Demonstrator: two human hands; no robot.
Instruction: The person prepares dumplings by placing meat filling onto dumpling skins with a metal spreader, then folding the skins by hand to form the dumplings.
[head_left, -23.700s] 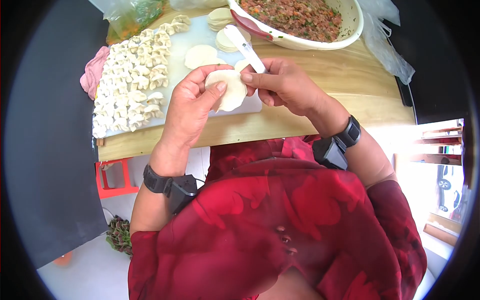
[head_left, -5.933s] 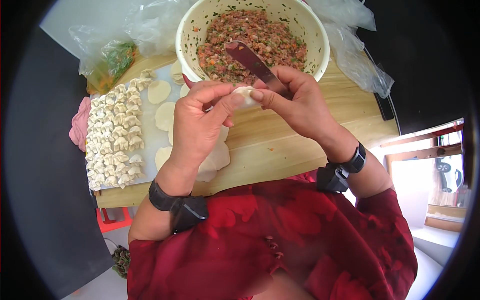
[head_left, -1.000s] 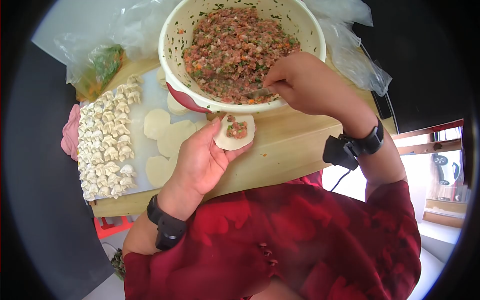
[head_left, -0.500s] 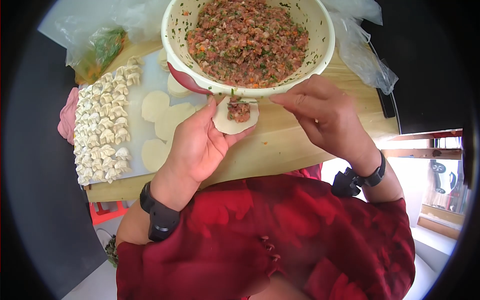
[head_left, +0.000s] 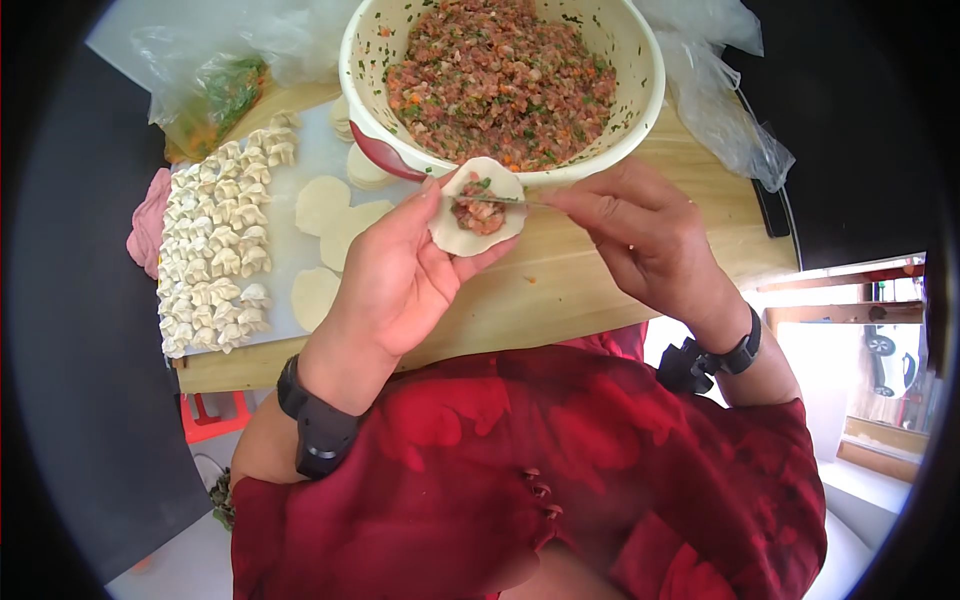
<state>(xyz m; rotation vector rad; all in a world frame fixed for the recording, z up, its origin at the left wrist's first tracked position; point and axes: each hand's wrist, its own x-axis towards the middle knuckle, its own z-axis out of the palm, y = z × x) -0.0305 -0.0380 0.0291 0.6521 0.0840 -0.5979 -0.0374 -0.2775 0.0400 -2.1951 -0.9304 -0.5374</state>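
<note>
My left hand (head_left: 405,265) is closed around the edge of a round dumpling wrapper (head_left: 458,238), which lies across the fingers just in front of the bowl. A lump of meat filling (head_left: 482,218) with green bits sits in the middle of the wrapper. My right hand (head_left: 650,225) pinches a thin metal utensil (head_left: 512,201) that reaches left over the wrapper and touches the filling. Its exact kind I cannot make out. Behind both hands stands a large cream bowl (head_left: 655,95) of minced meat mixed with chopped greens and orange bits.
Left of the hands, a white board (head_left: 287,205) carries rows of folded dumplings (head_left: 222,235) and several flat wrappers (head_left: 322,205). Clear plastic bags (head_left: 715,110) lie right of the bowl, and a bag of greens (head_left: 232,92) lies at the back left. A pink cloth (head_left: 148,222) hangs near the left edge.
The left hand has tipped the wrapper up, toward the bowl. The utensil now lies lower across the filling, pressed against it. The view has shifted slightly.
</note>
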